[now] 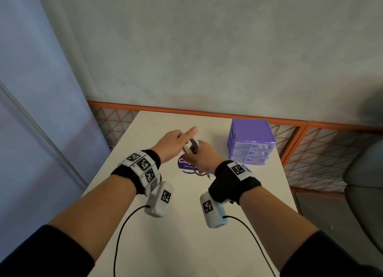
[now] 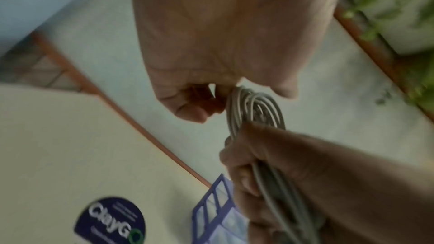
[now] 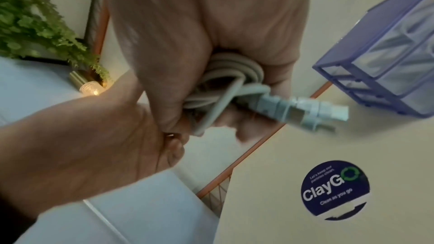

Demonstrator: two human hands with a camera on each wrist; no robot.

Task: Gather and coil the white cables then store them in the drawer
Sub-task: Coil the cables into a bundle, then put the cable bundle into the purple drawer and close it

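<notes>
Both our hands meet above the middle of the surface [image 1: 165,225]. Our left hand [image 1: 176,139] steadies the top of the white cable coil [image 1: 191,147], its index finger straight and the other fingers loosely curled against the loops, so the turns stay together. Our right hand [image 1: 204,155] has its fingers wrapped tightly around the bundle, plug ends [image 3: 305,107] hanging free below. Further right, the purple drawer unit [image 1: 250,142] sits near the surface's right edge, drawers closed, with open room between it and the coil.
</notes>
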